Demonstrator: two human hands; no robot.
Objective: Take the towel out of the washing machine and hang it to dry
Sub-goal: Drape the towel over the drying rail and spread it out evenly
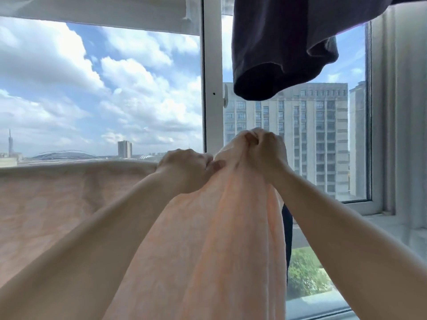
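A dark garment hangs before the window frame, a tower block beyond.

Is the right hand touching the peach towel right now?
Touching. The head view shows the right hand with its fingers curled round a bunched top edge of the peach towel, which hangs down from that grip.

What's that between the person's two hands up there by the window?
In the head view, only the peach towel lies between them: the left hand pinches its top edge, the right hand grips a bunched part slightly higher, and a short fold spans the gap.
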